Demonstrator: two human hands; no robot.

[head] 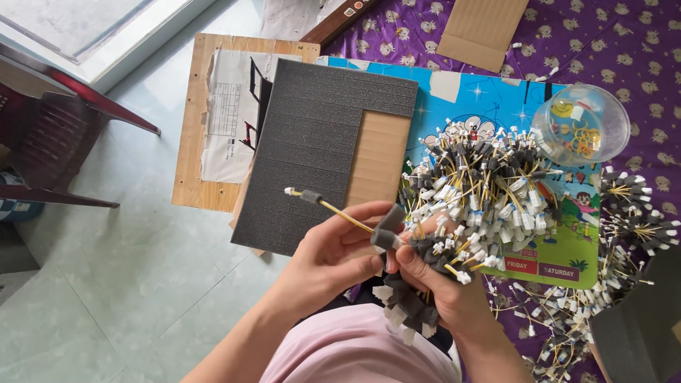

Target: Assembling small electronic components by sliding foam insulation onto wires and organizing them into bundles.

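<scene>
While left hand (333,255) pinches yellow wire (340,213), right hand (443,284) clasps wire bundle (433,252).

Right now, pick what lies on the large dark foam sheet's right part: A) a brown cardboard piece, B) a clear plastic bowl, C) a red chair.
A: a brown cardboard piece sits in the notch of the dark foam sheet; the clear bowl is far to the right.

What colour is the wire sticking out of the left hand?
Yellow, with a grey foam sleeve; the wire shows best in the head view.
</scene>
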